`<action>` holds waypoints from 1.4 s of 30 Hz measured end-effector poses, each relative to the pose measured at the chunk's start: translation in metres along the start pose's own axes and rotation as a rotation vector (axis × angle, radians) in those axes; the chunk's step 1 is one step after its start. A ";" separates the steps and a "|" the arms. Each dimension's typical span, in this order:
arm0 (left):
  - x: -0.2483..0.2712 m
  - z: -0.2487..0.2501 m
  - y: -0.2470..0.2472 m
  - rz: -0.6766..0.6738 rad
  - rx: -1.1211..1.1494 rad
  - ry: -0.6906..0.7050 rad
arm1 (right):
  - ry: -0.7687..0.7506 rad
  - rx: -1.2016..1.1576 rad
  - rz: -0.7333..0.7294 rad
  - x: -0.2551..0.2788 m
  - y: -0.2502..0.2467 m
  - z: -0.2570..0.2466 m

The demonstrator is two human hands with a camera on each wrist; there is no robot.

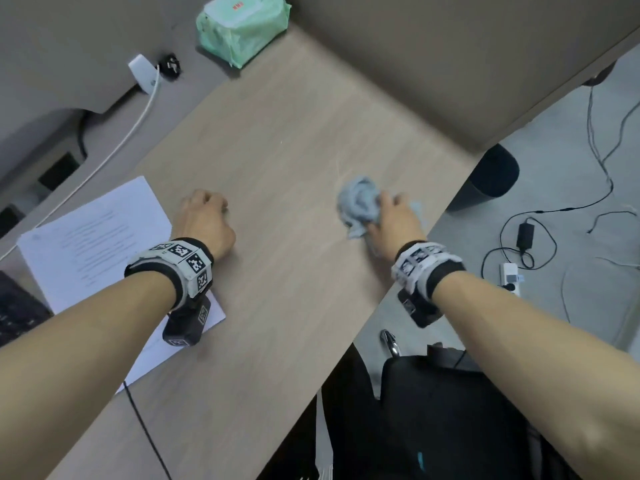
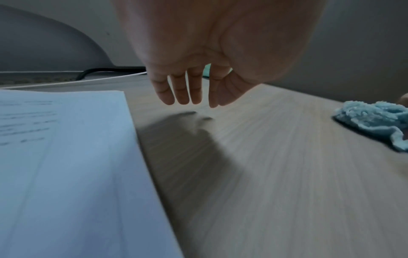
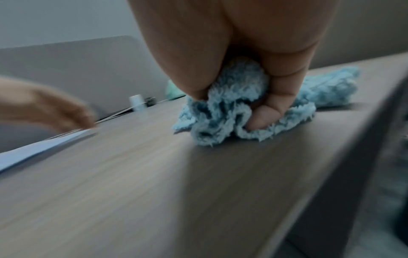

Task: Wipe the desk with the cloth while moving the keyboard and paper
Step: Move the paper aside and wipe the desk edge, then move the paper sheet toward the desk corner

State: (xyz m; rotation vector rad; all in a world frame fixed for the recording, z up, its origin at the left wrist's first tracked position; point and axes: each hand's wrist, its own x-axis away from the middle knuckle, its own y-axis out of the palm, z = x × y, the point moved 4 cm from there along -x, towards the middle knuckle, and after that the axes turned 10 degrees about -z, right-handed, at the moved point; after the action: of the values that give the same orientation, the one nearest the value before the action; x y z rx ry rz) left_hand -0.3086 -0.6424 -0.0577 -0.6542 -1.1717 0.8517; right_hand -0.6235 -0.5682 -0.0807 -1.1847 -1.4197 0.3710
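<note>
My right hand grips a crumpled light-blue cloth and presses it on the wooden desk near its right edge. The right wrist view shows the fingers curled into the cloth. My left hand hovers just above the desk beside the printed paper, with its fingers hanging loosely and holding nothing. The paper lies flat at the left, with its near corner under my left wrist. A dark keyboard shows only partly at the far left edge.
A green wipes pack lies at the desk's back. A white charger with its cable and a black plug sit back left. A partition borders the desk behind. Right of the desk are a dark bin, floor cables, a power strip and a black chair.
</note>
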 end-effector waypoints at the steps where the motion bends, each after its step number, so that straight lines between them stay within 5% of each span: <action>1: 0.004 -0.005 0.001 0.019 0.006 0.001 | 0.106 -0.040 0.033 -0.003 -0.010 0.011; 4: 0.014 -0.018 0.004 0.069 0.057 -0.021 | 0.147 -0.018 0.056 0.006 -0.009 -0.013; 10: 0.036 -0.048 -0.002 0.114 0.179 -0.163 | -0.383 0.121 -0.252 0.074 0.069 -0.135; 17: 0.092 -0.157 -0.032 0.147 0.340 -0.477 | -0.478 0.356 -0.224 0.079 0.044 -0.204; 20: 0.129 -0.199 -0.040 0.136 0.386 -0.611 | -0.497 0.185 -0.215 0.074 0.034 -0.236; 29: 0.183 -0.254 -0.012 0.015 0.619 -0.772 | -0.190 -0.298 -0.527 0.064 0.081 -0.307; 37: 0.177 -0.241 0.024 -0.030 1.185 -0.722 | -0.049 -0.369 -0.525 0.057 0.102 -0.323; 42: 0.173 -0.230 0.015 -0.001 1.179 -0.621 | -0.084 -0.324 -0.518 0.056 0.107 -0.319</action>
State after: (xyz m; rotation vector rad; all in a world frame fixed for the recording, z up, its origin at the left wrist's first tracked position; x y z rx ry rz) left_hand -0.0639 -0.4906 -0.0446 0.6182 -0.9576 1.5855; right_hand -0.2856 -0.6055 -0.0513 -1.0087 -1.8426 -0.1800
